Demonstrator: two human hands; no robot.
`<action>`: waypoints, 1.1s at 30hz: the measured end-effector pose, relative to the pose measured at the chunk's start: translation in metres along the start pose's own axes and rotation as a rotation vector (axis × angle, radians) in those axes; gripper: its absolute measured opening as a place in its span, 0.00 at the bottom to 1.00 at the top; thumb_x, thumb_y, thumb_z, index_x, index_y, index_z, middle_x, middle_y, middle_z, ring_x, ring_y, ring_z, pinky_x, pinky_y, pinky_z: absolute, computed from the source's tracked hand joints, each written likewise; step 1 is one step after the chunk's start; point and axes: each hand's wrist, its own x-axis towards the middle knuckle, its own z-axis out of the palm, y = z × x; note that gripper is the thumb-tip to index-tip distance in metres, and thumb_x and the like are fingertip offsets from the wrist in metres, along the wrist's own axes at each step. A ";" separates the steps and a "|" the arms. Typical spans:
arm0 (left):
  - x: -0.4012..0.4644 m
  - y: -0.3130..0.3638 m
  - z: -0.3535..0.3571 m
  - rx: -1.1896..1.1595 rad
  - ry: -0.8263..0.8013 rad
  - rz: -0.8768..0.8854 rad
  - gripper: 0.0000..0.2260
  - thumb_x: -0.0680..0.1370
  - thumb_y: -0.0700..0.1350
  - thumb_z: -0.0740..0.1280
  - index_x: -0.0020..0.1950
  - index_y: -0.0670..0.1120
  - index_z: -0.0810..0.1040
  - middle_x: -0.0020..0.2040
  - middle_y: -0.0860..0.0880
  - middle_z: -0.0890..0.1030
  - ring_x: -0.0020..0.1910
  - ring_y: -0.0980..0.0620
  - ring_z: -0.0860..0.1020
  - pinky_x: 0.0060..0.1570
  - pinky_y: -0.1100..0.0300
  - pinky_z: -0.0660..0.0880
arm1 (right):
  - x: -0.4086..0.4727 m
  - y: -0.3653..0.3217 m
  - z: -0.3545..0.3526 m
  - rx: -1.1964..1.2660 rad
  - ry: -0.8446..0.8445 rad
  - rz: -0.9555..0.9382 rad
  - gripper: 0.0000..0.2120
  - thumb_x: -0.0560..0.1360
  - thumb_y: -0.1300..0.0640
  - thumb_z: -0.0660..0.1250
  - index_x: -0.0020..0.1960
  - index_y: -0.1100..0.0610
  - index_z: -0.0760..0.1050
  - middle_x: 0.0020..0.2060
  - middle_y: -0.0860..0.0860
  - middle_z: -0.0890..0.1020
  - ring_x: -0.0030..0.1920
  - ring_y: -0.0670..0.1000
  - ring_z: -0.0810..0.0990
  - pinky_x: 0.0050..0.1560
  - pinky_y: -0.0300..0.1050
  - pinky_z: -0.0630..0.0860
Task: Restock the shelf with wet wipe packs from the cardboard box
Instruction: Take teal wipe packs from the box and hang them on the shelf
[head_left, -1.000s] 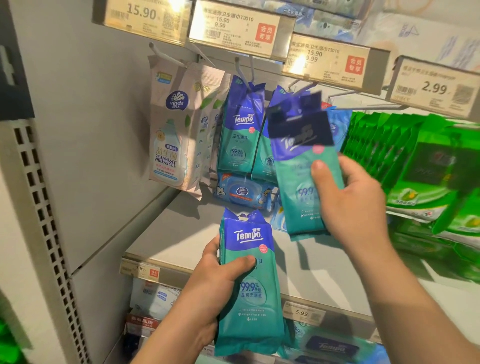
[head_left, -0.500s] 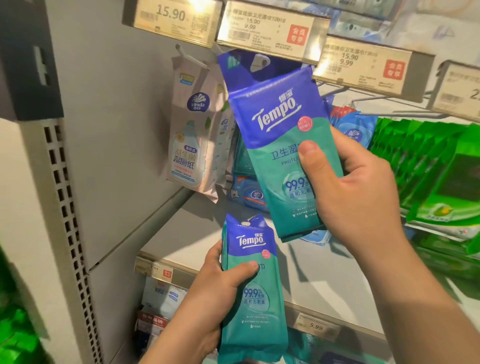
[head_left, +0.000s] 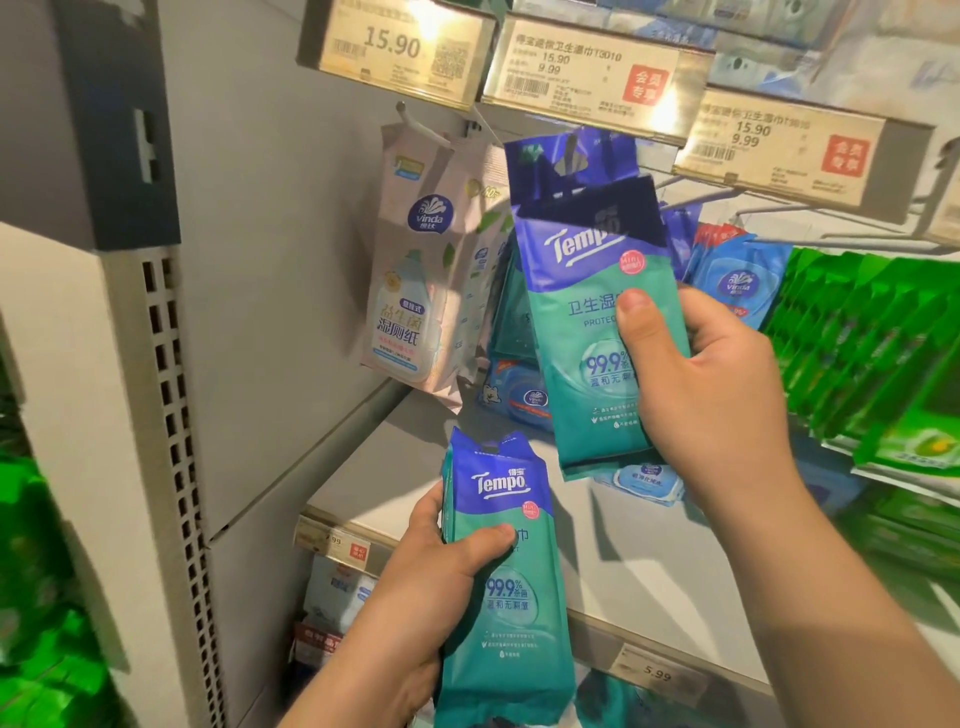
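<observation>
My right hand (head_left: 711, 395) grips a blue-and-teal Tempo wet wipe pack (head_left: 582, 322) and holds it up under the price rail, its hang hole near a metal peg. Lower down, my left hand (head_left: 441, 582) grips a small stack of the same Tempo packs (head_left: 506, 613) in front of the shelf edge. More Tempo packs (head_left: 511, 312) hang behind the raised one, mostly hidden. The cardboard box is out of view.
A pale Vinda pack (head_left: 415, 291) hangs on the left peg. Blue Vinda packs (head_left: 737, 280) and green packs (head_left: 862, 353) hang to the right. The grey shelf board (head_left: 415, 467) holds several small packs at the back. Price labels (head_left: 587, 73) run overhead.
My right hand has drawn the raised pack closer, then shifted it slightly right with its hang hole up near the peg. My left hand stays put with its packs.
</observation>
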 end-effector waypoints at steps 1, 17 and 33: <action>0.000 0.000 0.000 -0.006 0.000 -0.001 0.22 0.77 0.36 0.72 0.66 0.54 0.73 0.48 0.42 0.88 0.43 0.39 0.87 0.39 0.51 0.82 | 0.000 0.003 0.003 0.025 -0.004 0.019 0.09 0.80 0.45 0.68 0.53 0.49 0.81 0.40 0.34 0.85 0.37 0.36 0.82 0.38 0.34 0.74; -0.001 0.007 -0.018 -0.021 0.031 0.015 0.22 0.77 0.36 0.72 0.67 0.53 0.74 0.50 0.39 0.87 0.46 0.36 0.86 0.48 0.44 0.82 | 0.013 0.046 0.045 -0.023 -0.079 0.178 0.22 0.68 0.34 0.69 0.52 0.49 0.80 0.45 0.44 0.86 0.47 0.49 0.84 0.53 0.56 0.82; 0.008 0.011 -0.019 0.002 0.027 0.048 0.25 0.76 0.37 0.73 0.69 0.55 0.73 0.51 0.40 0.87 0.49 0.36 0.86 0.57 0.36 0.80 | 0.050 0.072 0.082 -0.048 -0.099 0.404 0.15 0.78 0.42 0.70 0.48 0.53 0.76 0.40 0.45 0.80 0.41 0.46 0.78 0.46 0.43 0.68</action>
